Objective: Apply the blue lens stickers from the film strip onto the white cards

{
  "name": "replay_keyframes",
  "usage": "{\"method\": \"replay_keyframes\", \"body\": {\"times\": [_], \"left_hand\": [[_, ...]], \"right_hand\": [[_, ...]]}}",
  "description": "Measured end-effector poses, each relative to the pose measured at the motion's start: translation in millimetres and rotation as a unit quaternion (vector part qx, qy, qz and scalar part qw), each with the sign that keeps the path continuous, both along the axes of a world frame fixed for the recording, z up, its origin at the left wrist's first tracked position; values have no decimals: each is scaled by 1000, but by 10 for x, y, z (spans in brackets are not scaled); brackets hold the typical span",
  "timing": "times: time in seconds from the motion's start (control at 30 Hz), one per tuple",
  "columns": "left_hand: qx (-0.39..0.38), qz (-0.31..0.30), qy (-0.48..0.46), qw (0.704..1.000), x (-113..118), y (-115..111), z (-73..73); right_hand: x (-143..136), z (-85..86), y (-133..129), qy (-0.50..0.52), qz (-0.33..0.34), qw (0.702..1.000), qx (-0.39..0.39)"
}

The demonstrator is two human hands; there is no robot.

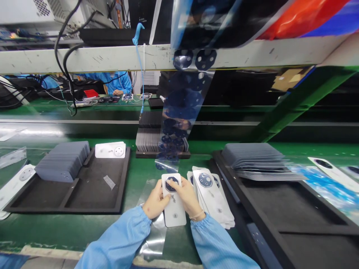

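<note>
A white phone back panel [175, 216] with a dark round camera patch near its top is held over the green bench. My left hand [155, 202] grips its left edge, thumb lying on the face. From the right side my right hand [187, 196] holds the same panel, its thumb pressed on the dark camera patch [171, 188]. Just right of that hand lies a loose pile of white panels [213, 198] with similar dark patches. Under my left forearm a strip of clear film [155, 239] lies on the bench.
Clear film with dark round stickers [182, 101] hangs from the shelf beam [112, 59]. A black tray [92, 209] holding grey sheets [63, 160] is at left, and another black tray [280, 209] with grey sheets at right. A rack of panels [148, 140] stands behind. Across the bench sits a person [119, 84].
</note>
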State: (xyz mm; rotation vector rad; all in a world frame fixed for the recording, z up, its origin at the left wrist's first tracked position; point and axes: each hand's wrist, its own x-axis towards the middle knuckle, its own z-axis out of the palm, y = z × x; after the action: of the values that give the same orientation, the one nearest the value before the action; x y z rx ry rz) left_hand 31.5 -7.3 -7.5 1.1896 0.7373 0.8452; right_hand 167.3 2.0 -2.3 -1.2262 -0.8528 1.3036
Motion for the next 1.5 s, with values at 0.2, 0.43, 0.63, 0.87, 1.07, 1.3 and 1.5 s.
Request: {"method": "replay_keyframes", "body": {"times": [0.2,0.43,0.63,0.87,1.07,1.3,1.5], "left_hand": [[-8,-8,-7,1000,13,0,20],[-18,-2,-2,1000,-7,10,10],[-34,7,-23,999,-21,19,19],[-98,15,-77,992,-44,62,95],[-108,31,-87,990,-67,117,144],[-50,-11,-32,998,1,46,47],[-65,95,-74,991,2,111,156]], "right_hand": [[-7,-11,-7,-17,-14,1000,12],[-15,26,-11,24,2,1000,-4],[10,48,-6,36,28,999,-23],[181,163,-18,28,142,989,-11],[232,207,-25,106,194,975,-20],[148,81,14,9,103,995,-12],[-9,68,-281,-247,8,956,156]]}}
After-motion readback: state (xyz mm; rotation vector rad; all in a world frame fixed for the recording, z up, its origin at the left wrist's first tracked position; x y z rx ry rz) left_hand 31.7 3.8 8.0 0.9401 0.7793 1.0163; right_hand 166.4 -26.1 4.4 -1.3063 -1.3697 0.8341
